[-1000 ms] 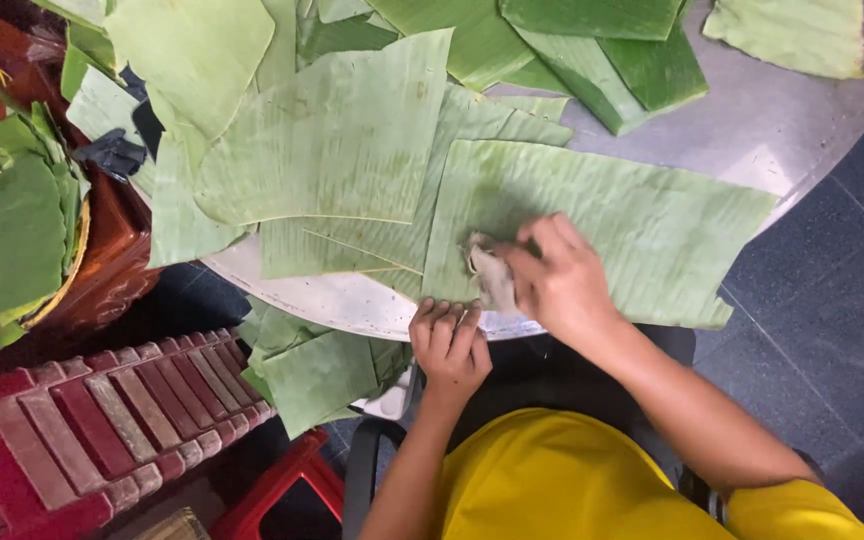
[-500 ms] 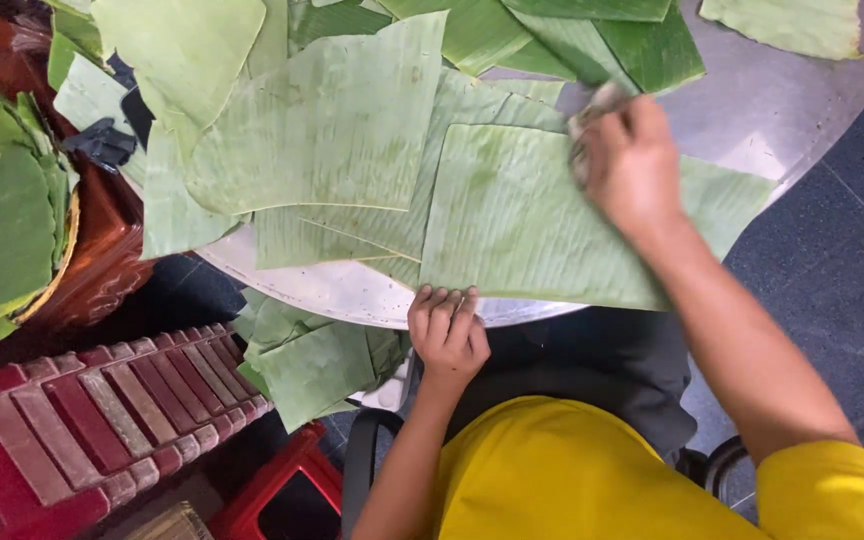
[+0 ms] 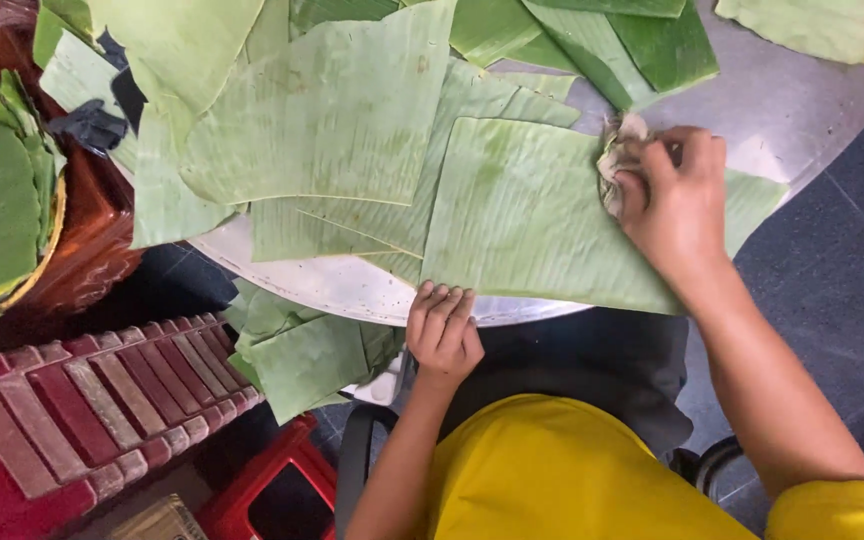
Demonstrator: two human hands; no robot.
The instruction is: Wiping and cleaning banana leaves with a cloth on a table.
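A round grey metal table (image 3: 802, 100) stands over a dark tiled floor (image 3: 852, 290), and cut banana leaves are spread across most of its top, overlapping one another. The nearest leaf (image 3: 522, 220) is a broad pale green piece that lies flat at the table's near edge, hanging slightly over it. The right hand (image 3: 677, 205) rests on the far right part of this leaf, fingers curled tight around a crumpled greyish cloth (image 3: 614, 160) that is pressed against the leaf's surface; only part of the cloth shows past the knuckles. The left hand (image 3: 442, 330) lies at the table's rim, its fingers straight and close together, laid flat on the near edge of the same leaf, grasping nothing. Below the rim, more leaf pieces (image 3: 302, 350) lie heaped beside the person's knee. To the left stands a red plastic stool (image 3: 62, 420) with a ribbed top, and beyond it a basket (image 3: 12, 220) filled with darker green leaf scraps. The person wears a yellow shirt (image 3: 572, 470), seen from above. Larger dark green leaves (image 3: 642, 40) lie at the table's far side.
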